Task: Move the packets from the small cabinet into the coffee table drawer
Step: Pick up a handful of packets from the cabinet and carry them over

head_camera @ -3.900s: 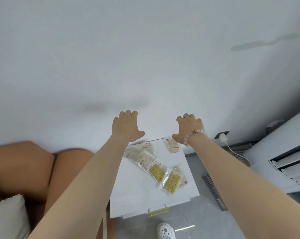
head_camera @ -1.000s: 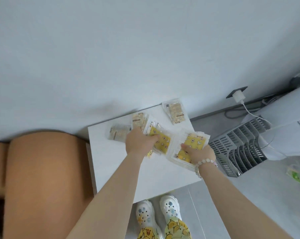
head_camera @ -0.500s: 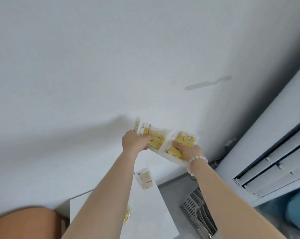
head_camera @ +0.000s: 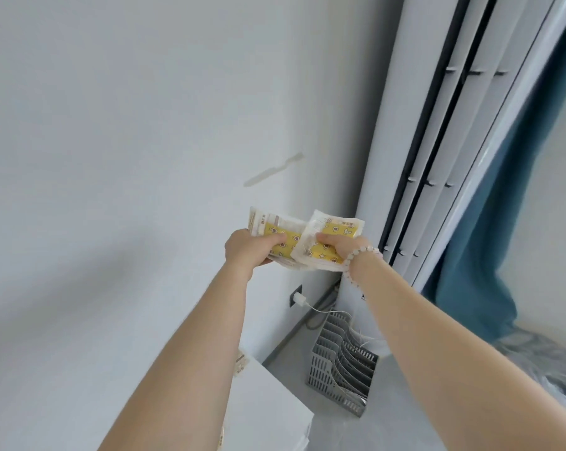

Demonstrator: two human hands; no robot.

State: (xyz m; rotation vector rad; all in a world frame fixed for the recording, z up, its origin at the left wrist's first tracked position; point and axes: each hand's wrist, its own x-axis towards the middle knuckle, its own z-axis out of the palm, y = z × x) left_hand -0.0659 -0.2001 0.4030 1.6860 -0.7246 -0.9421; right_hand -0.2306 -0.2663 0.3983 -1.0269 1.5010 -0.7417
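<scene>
- Head view: left hand (head_camera: 246, 250) fingers (head_camera: 277, 238) pinch one stack of packets (head_camera: 276, 229).
- Right hand (head_camera: 335, 250) fingers (head_camera: 324, 237) clamp a second packet stack (head_camera: 332, 231), touching at 3 o'clock.

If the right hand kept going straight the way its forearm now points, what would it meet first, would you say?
Probably the white wall, close to the tall white air conditioner. The right hand, gripping packets, points up and forward; depth is unclear.

No legible text found. The packets (head_camera: 307, 242) carry small print along their top strips above the yellow panels, too blurred to read.
</scene>
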